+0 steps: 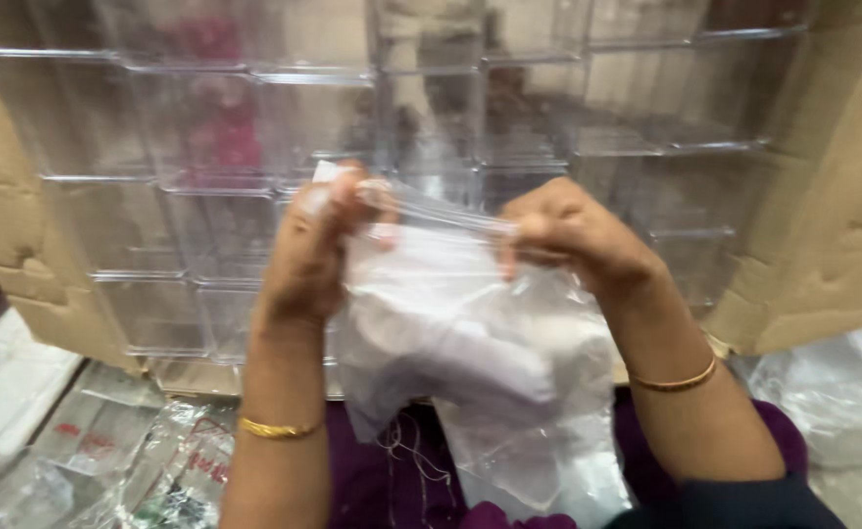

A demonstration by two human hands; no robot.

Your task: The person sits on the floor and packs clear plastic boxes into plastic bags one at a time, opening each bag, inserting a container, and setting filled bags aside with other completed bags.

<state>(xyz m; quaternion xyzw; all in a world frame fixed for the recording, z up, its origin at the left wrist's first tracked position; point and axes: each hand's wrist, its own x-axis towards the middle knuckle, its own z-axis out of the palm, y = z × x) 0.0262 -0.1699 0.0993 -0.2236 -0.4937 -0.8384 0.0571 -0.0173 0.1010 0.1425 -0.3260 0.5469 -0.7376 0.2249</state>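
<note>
We see the left hand point(313, 245) and right hand point(563, 230), fingers pinched on the top edge of a clear plastic bag point(470, 343): light, limp, slippery; best gripped there.

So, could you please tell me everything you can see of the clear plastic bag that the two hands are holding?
The clear plastic bag is thin, glossy and crumpled, with something white and soft-looking inside. It hangs upright in front of the cardboard box of clear plastic containers. The left hand and right hand pinch its top edge, stretched taut between them. Its lower end hangs over purple cloth. The picture is blurred, so finer detail cannot be told.
</note>
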